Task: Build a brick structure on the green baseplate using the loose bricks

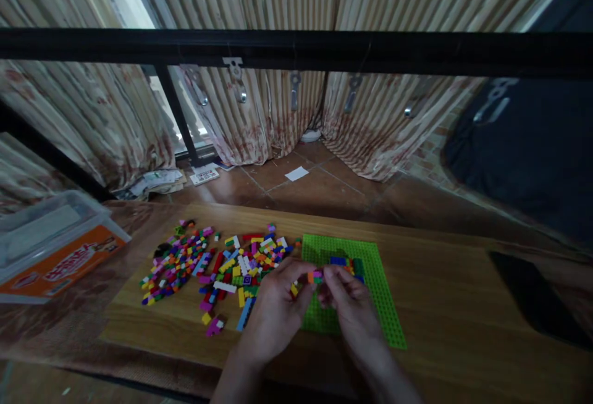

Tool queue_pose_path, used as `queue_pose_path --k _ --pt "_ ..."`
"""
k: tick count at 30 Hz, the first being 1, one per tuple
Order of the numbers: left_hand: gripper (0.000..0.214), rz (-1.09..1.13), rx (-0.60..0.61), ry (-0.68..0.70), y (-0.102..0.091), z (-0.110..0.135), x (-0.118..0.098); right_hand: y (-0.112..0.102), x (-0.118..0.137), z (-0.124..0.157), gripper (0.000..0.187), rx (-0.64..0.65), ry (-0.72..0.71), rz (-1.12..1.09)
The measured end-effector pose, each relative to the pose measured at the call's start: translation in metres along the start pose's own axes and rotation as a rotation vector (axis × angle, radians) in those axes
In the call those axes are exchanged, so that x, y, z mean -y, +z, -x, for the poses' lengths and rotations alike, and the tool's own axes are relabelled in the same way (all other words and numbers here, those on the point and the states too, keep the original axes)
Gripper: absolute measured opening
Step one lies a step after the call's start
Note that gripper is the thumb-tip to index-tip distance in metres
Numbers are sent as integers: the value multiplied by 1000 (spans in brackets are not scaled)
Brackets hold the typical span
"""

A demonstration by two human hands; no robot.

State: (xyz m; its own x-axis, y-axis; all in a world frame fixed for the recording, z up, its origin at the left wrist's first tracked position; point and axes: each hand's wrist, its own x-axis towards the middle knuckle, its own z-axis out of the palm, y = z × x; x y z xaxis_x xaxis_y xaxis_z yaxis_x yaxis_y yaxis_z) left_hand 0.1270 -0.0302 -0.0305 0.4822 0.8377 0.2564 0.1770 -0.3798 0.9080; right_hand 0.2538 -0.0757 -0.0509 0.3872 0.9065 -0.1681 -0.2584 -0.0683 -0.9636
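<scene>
Between my two hands is a small cluster of toy building bricks (315,277), with orange, magenta and green parts showing. My left hand (280,305) pinches its left side. The fingers of my right hand (349,302) close on its right side. Both hands are above the left part of a bright green studded baseplate (386,314). On that plate, partly hidden behind my right hand, stands a group of joined bricks (340,261) in blue, green and other colours. Loose bricks of many colours (227,265) lie spread left of my left hand.
The wooden board (440,293) carries the plate and bricks. A black flat object (540,293) lies at its right. A clear plastic box (60,243) with an orange label stands at the left. A dark metal bar (296,49) with hooks runs across, before striped curtains (278,8).
</scene>
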Motion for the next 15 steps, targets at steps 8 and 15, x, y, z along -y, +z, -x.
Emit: queue_pose_path --k 8,15 --pt "22 -99 9 17 6 8 1 0 -1 5 31 -28 -132 234" --pt "14 -194 0 5 5 12 3 -2 -8 0 35 -91 -7 148"
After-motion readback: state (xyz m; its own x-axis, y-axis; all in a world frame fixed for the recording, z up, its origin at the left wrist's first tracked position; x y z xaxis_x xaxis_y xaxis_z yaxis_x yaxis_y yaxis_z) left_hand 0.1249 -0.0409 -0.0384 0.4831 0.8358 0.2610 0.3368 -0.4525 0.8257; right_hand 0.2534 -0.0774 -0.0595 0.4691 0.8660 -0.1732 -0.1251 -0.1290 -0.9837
